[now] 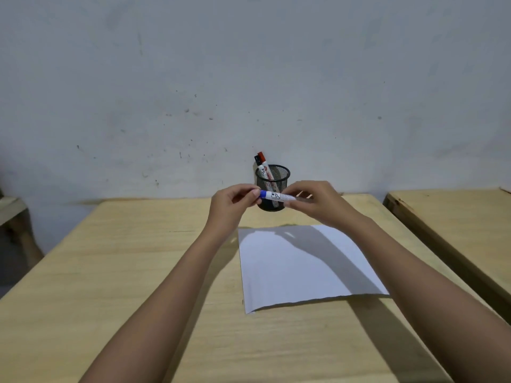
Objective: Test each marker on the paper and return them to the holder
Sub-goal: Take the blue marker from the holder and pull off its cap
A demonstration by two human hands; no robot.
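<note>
A white marker with a blue cap is held level in the air between both hands, in front of the black mesh holder. My left hand pinches the blue cap end. My right hand grips the white barrel end. Two more markers, one with a red cap and one with a black cap, stand tilted in the holder at the table's far edge. A blank white sheet of paper lies on the wooden table below my hands, crossed by their shadow.
A grey, stained wall rises just behind the holder. A second wooden table stands to the right across a narrow gap. Part of a bench or stool shows at the far left.
</note>
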